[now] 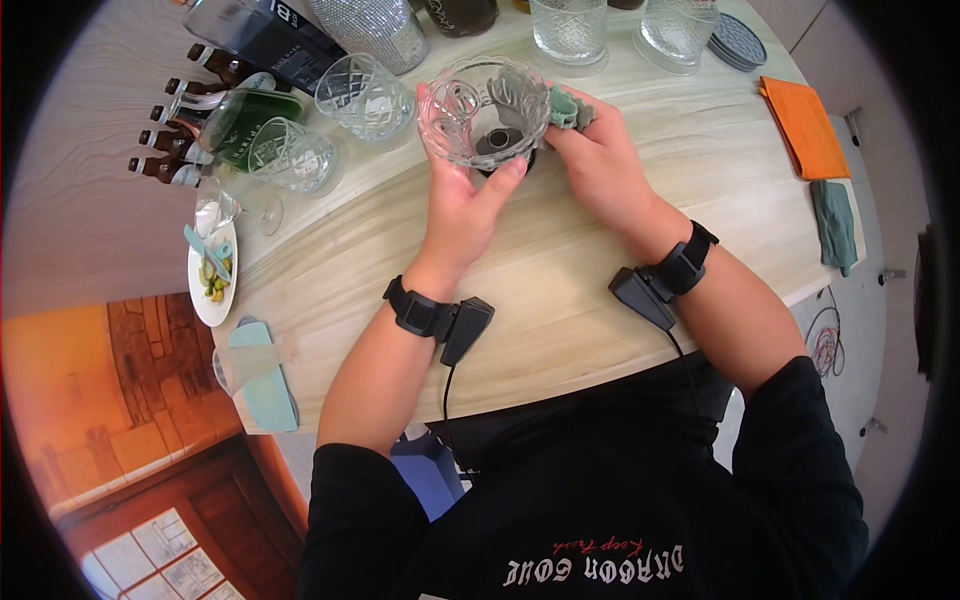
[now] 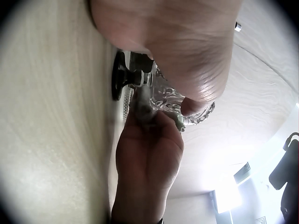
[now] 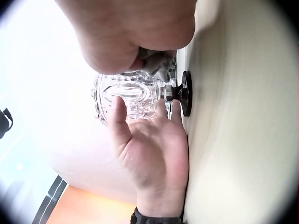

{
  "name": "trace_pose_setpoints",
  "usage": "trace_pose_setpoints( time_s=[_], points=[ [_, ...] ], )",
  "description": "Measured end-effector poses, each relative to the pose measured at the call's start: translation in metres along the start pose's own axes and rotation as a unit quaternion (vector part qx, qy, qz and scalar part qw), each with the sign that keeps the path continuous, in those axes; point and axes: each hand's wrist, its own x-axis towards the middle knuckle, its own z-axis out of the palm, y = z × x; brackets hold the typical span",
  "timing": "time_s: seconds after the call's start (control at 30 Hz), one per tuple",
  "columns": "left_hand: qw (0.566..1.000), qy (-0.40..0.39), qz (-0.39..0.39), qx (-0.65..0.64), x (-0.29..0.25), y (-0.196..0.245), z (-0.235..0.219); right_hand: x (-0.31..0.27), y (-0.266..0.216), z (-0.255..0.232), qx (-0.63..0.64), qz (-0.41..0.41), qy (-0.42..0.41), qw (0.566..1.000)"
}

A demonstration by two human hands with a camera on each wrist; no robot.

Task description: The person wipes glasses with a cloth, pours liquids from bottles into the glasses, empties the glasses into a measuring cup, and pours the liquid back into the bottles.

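A clear patterned glass goblet (image 1: 462, 100) with a short stem and a dark round foot (image 3: 187, 93) stands upright, its foot right at the tabletop. My left hand (image 1: 462, 200) holds its bowl from the left side, thumb across the near wall. On the other side my right hand (image 1: 608, 165) grips a bunched grey-green cloth (image 1: 565, 107) against the bowl. The right wrist view shows the cloth (image 3: 156, 64) bundled under the right fingers beside the bowl. In the left wrist view the left palm covers part of the goblet.
Cut-glass tumblers (image 1: 292, 157), a green bottle (image 1: 250, 125) and small brown bottles stand at the left. A white plate (image 1: 224, 308) of green pieces lies below them. Far right are stacked coasters (image 1: 738, 45), an orange cloth (image 1: 806, 130) and a folded green cloth (image 1: 833, 225).
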Motion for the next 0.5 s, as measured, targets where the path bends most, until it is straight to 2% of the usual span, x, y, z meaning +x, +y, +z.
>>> trace_pose_setpoints(
  time_s=[0.17, 0.27, 0.33, 0.5],
  points=[
    [0.999, -0.015, 0.023, 0.035, 0.004, -0.003, -0.004, 0.003, 0.002, -0.006, -0.009, -0.007, -0.005, 1.0],
    [0.998, 0.005, 0.001, 0.064, 0.004, -0.005, -0.007, 0.0, -0.003, -0.003, -0.033, 0.003, -0.009, 0.999],
    [0.996, 0.047, 0.004, 0.076, 0.004, -0.007, -0.007, -0.002, -0.004, -0.002, -0.051, 0.012, -0.007, 0.999],
    [0.99, 0.059, 0.009, 0.129, 0.001, -0.007, -0.008, -0.005, -0.005, 0.005, -0.035, 0.012, -0.008, 0.999]
  ],
)
